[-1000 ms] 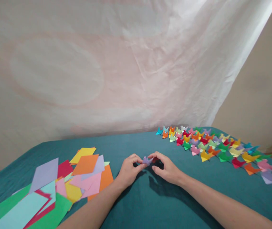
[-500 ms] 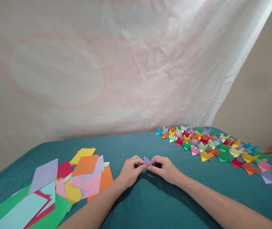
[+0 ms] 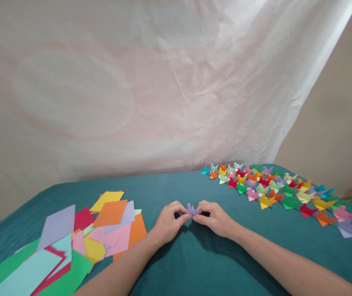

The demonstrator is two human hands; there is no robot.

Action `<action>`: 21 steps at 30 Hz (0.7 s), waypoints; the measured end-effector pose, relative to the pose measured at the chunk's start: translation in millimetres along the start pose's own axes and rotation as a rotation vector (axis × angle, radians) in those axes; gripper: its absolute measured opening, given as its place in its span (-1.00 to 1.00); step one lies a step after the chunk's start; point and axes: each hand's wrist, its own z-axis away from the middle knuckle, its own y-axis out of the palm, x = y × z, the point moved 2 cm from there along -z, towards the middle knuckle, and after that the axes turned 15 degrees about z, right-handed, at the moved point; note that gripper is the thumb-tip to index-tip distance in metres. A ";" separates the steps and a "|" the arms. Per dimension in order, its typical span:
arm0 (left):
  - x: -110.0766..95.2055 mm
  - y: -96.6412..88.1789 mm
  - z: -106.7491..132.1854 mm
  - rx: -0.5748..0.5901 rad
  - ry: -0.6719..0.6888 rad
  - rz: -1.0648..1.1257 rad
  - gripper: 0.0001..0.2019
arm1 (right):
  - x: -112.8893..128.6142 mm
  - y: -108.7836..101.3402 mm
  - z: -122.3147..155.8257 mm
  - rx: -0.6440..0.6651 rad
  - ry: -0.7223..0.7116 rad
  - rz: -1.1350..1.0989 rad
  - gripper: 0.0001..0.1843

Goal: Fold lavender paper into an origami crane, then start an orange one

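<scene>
A small purple origami bird (image 3: 193, 209) is held between my two hands over the middle of the table. My left hand (image 3: 171, 221) pinches its left side between thumb and fingers. On the other side, my right hand (image 3: 213, 218) grips the bird's right end in a similar pinch. Parts of the bird are covered by the fingertips. Its pointed tips show upward between the hands.
Loose coloured paper sheets (image 3: 57, 227) lie in an overlapping pile at the left. Rows of folded paper birds (image 3: 266, 201) stand along the right side of the teal-covered table (image 3: 176, 267). A pale cloth (image 3: 163, 90) hangs behind.
Both hands stay at nearly the same place, still pinching the purple bird. The bird and fingertips have shifted very slightly to the right.
</scene>
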 end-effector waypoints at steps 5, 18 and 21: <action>1.6 -2.1 0.5 -0.041 -0.007 0.019 -0.86 | 0.3 -0.8 -0.9 0.014 0.026 0.019 -0.77; 2.7 -0.3 0.1 -0.014 -0.010 -0.003 -0.86 | 2.0 -5.1 1.1 -0.191 0.017 -0.018 -0.87; 3.9 0.3 0.4 0.019 -0.006 -0.034 -0.86 | 1.6 -1.1 0.1 -0.145 0.006 0.006 -0.89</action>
